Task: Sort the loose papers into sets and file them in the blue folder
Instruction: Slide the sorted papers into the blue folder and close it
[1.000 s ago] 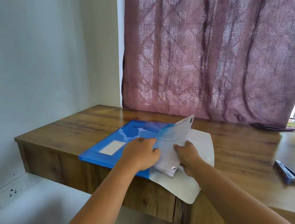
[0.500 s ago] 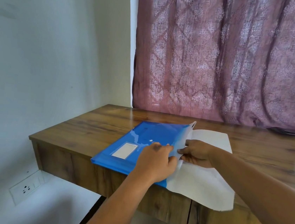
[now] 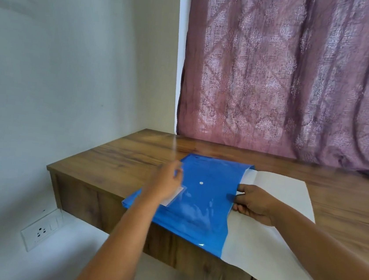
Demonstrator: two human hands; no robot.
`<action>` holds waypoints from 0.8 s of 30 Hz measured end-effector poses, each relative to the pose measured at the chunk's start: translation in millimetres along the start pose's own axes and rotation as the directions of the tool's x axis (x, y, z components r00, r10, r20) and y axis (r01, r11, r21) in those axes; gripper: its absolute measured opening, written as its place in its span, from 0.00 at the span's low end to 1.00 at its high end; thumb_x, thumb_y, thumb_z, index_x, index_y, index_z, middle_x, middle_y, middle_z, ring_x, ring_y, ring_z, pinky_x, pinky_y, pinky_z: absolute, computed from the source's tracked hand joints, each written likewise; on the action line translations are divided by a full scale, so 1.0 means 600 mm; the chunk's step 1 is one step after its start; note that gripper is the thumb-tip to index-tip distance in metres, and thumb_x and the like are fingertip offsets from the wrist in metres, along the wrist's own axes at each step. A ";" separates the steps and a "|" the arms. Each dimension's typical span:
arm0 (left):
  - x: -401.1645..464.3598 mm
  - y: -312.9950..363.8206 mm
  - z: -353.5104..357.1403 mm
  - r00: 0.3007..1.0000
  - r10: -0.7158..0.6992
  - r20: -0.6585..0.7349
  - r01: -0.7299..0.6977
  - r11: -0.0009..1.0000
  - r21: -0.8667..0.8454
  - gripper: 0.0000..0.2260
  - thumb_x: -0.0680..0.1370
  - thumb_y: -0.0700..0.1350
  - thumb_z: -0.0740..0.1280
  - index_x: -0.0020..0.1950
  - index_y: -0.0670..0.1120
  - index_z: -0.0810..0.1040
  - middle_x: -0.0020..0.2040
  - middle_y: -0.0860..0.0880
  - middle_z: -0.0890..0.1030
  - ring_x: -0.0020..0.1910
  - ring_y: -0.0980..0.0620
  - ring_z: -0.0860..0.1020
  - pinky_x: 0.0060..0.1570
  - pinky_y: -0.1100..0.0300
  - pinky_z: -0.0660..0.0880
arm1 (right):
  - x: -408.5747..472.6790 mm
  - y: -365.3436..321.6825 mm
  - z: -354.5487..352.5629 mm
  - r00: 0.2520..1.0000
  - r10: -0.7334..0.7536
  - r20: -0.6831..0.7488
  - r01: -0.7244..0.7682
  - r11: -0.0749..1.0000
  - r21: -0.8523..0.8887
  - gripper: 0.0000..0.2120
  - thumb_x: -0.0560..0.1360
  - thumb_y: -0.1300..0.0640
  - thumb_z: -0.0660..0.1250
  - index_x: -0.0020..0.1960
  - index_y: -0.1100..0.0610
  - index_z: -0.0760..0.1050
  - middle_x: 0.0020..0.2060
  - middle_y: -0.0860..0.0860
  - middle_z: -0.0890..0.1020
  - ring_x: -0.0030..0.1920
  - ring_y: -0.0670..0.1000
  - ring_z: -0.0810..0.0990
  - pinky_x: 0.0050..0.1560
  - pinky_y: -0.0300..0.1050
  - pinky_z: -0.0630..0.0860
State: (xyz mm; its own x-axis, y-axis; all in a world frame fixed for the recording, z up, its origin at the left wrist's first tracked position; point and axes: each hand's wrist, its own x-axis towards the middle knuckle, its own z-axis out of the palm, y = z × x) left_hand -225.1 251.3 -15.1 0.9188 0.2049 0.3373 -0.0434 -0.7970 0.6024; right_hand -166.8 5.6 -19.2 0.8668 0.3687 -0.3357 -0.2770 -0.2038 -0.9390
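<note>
Blue folder (image 3: 204,202) flat on desk (image 3: 119,160), papers (image 3: 248,177) inside; right hand (image 3: 253,204) grip pinching its open edge; left hand (image 3: 168,184) spread.

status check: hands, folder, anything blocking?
Left hand open, over blue folder. Right hand pinching folder's open edge, papers poking out there. White sheet under folder; nothing blocking.

Left hand (image 3: 167,184) extended, fingers relaxed, over the blue folder's (image 3: 204,202) left part. Right hand (image 3: 253,204) grips its right edge, fingers curled.
</note>
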 end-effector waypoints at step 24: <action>0.064 -0.116 -0.012 0.907 -0.369 0.205 0.421 0.824 -0.380 0.10 0.82 0.36 0.62 0.61 0.40 0.79 0.55 0.43 0.80 0.42 0.56 0.76 0.36 0.66 0.72 | 0.003 0.014 0.053 0.947 -0.160 -0.277 0.154 0.987 -0.044 0.25 0.76 0.61 0.70 0.71 0.58 0.67 0.39 0.53 0.78 0.30 0.48 0.71 0.33 0.39 0.74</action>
State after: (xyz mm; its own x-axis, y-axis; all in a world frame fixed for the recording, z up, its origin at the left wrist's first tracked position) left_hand -189.9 318.6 -38.7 0.9292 0.3638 -0.0647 0.2023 -0.3545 0.9129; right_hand -181.1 33.6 -30.3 0.9805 0.1305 -0.1468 -0.1215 -0.1843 -0.9753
